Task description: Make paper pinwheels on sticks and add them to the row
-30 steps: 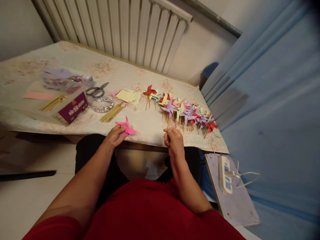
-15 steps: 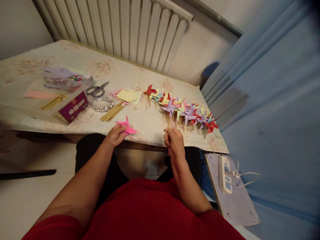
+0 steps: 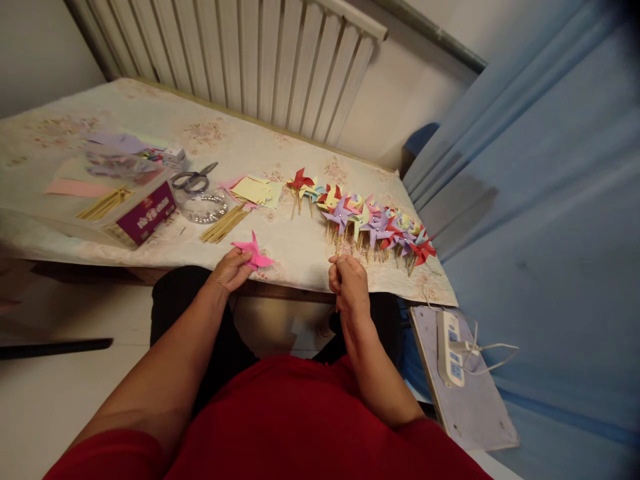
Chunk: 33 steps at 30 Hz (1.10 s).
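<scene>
My left hand (image 3: pixel 233 268) is closed on a pink paper pinwheel (image 3: pixel 254 253), pinching one of its blades near the table's front edge. My right hand (image 3: pixel 350 280) is closed around a thin wooden stick (image 3: pixel 338 249), whose tip shows above the fingers; most of it is hidden by the hand. Just beyond that hand stand several finished pinwheels (image 3: pixel 379 228) in red, purple, yellow and other colours, on sticks. Between the hands and to the left lie a bundle of wooden sticks (image 3: pixel 223 224) and a stack of yellow and pink paper (image 3: pixel 255 191).
Left on the flowered tablecloth (image 3: pixel 165 113) are a clear round dish of small shiny pieces (image 3: pixel 206 209), dark-handled scissors (image 3: pixel 194 180) and a clear box with a purple label (image 3: pixel 148 215). A power strip (image 3: pixel 451 350) lies on a board at the lower right, beside a blue curtain (image 3: pixel 540 220).
</scene>
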### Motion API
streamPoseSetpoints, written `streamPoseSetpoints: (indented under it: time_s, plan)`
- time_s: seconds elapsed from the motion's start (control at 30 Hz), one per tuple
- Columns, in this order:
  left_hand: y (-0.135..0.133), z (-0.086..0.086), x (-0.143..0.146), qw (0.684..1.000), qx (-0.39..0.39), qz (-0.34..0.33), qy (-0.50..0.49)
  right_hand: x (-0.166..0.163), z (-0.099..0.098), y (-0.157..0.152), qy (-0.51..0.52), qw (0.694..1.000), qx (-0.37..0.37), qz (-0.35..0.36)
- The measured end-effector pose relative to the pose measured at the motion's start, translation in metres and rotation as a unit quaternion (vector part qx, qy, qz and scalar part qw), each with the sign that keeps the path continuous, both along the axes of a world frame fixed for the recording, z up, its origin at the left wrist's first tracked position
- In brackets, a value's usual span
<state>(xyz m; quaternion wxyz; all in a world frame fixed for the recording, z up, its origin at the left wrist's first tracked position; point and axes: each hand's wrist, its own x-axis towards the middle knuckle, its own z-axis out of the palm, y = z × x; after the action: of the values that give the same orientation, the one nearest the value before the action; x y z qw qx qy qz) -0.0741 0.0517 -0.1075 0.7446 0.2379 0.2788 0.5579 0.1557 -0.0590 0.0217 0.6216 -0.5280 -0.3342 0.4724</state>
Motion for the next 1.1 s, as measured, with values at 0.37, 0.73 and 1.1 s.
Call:
streamPoseSetpoints:
  time_s: [0.37,0.73,1.1]
  plan:
    - [0.000,0.000,0.000,1.000,0.000,-0.003,-0.008,0.001,-0.002,-0.001,-0.014,1.000,0.006,0.009]
    - [-0.024,0.038,0.012,0.996,0.051,-0.051,-0.046,-0.009,0.001,-0.002,0.016,0.999,-0.005,0.038]
    - [-0.078,0.090,0.060,0.972,0.118,-0.181,-0.092,-0.031,0.010,-0.016,0.053,0.997,-0.026,0.046]
